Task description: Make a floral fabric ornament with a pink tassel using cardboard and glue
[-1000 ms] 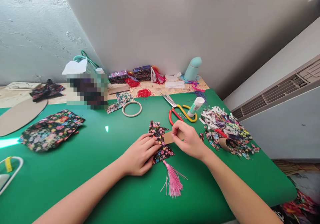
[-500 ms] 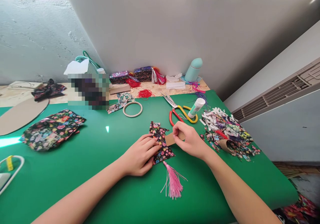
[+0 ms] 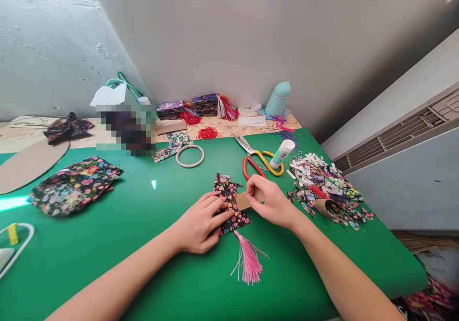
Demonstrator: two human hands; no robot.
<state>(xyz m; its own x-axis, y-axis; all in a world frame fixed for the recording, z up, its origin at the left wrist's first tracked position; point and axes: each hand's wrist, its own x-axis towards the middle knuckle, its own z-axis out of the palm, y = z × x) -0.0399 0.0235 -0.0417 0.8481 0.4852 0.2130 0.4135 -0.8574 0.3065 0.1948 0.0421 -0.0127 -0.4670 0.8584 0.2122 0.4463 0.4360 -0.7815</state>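
Observation:
My left hand [image 3: 204,223] lies with fingers stretched out on a piece of black floral fabric [image 3: 241,219], pressing it to the green table. My right hand [image 3: 272,200] pinches the far end of a flat brown cardboard strip [image 3: 244,201]. The strip's near end rests against the fabric's right edge; my fingers hide the rest of it. From the lower edge of the fabric a pink tassel [image 3: 250,261] trails toward me. Just beyond my right hand are scissors [image 3: 247,146] with yellow and red handles and a white glue stick [image 3: 282,153].
Fabric and paper scraps [image 3: 326,187] pile up at the right. A tape ring [image 3: 190,156] lies beyond my hands, and floral fabric pieces [image 3: 77,184] at the left. Along the back stand stacked floral pieces [image 3: 204,105], red thread [image 3: 208,133] and a turquoise bottle [image 3: 278,98].
My left index finger has slid slightly to the right over the floral fabric. The right hand keeps its pinch on the cardboard strip, almost still.

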